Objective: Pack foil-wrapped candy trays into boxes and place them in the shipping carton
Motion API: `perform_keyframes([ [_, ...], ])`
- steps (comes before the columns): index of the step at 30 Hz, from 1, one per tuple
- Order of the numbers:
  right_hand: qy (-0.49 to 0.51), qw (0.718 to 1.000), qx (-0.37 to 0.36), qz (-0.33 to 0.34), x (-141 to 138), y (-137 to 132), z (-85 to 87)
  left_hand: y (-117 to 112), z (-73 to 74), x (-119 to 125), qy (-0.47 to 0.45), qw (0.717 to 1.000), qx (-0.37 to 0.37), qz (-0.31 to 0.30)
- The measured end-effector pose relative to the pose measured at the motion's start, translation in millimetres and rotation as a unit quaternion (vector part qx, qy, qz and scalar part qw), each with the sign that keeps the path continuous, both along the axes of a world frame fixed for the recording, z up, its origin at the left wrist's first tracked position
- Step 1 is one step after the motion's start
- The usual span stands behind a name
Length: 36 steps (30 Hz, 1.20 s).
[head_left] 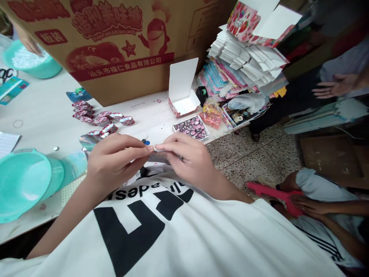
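Note:
Close to my chest, at the table's near edge, both hands meet at the fingertips. My left hand is closed in a pinch, and so is my right hand. Between them is a small whitish piece, mostly covered by the fingers; its kind cannot be made out. Just beyond the right hand lies a shallow tray full of small pink and dark round pieces. Past the left hand stand several red-and-white patterned packs in short rows. A blue disc shows behind the left fingertips.
A large cardboard carton stands at the back. An opened small box sits before it, beside stacked flat cartons. At left are a teal basin and another basin with a person's hand over it. People are at right.

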State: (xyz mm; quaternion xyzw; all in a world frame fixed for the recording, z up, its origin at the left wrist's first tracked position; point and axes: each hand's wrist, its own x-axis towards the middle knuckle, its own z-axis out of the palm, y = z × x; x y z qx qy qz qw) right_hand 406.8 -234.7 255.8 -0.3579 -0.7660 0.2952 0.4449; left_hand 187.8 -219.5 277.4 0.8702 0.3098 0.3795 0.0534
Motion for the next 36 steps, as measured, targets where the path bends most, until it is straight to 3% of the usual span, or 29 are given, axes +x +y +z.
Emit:
perform_keyframes([
  [7, 0.035, 0.999, -0.003, -0.028, -1.6, -3.5, -1.2, -9.1, -18.8, 0.9, 0.046, 0.993, 0.070, 0.087],
  [13, 0.044, 0.999, -0.007, -0.030, -6.5, -5.3, -1.4, -12.3, -31.8, -3.9, 0.018, 0.984, 0.154, 0.086],
  [19, 0.051, 0.998, -0.007, -0.039, -8.5, -4.5, -0.8, -13.4, -31.7, 1.2, 0.050, 0.982, 0.132, 0.127],
  [29, 0.037, 0.999, 0.021, -0.034, -10.6, -0.1, -3.0, -7.2, -28.3, 1.1, 0.007, 0.981, 0.174, 0.086],
  [36, 0.046, 0.997, -0.027, -0.060, -12.5, 8.0, -7.3, -8.3, -27.2, 0.1, 0.014, 0.978, 0.204, 0.040],
])
